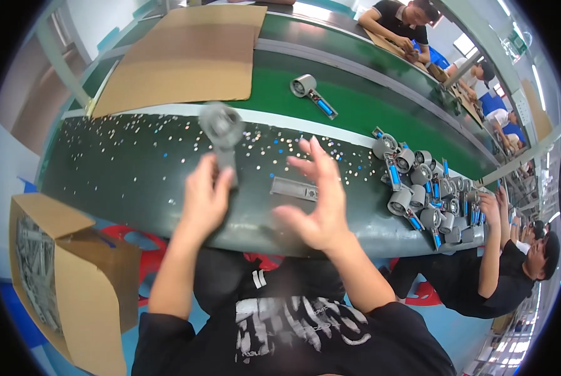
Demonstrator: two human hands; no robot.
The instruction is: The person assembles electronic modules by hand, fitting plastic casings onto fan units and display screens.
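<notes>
My left hand (204,195) grips the handle of a grey handheld fan body (223,125), its round head up and blurred by motion. My right hand (324,203) hovers over the dark tabletop (149,194) with fingers spread and nothing in it. Just beside and partly behind that hand lies a long grey handle cover (288,187). To the right is a heap of similar grey fan bodies (398,202), several with blue cylindrical cells showing in their open handles. Another such fan (304,86) rests by itself on the green belt (271,78).
Small coloured dots are scattered across the table. A cardboard sheet (186,53) covers the belt at the far left. At the near left stands an open cardboard box (92,285) of grey parts. A co-worker's hand (490,207) reaches in beside the heap; other people sit across the belt.
</notes>
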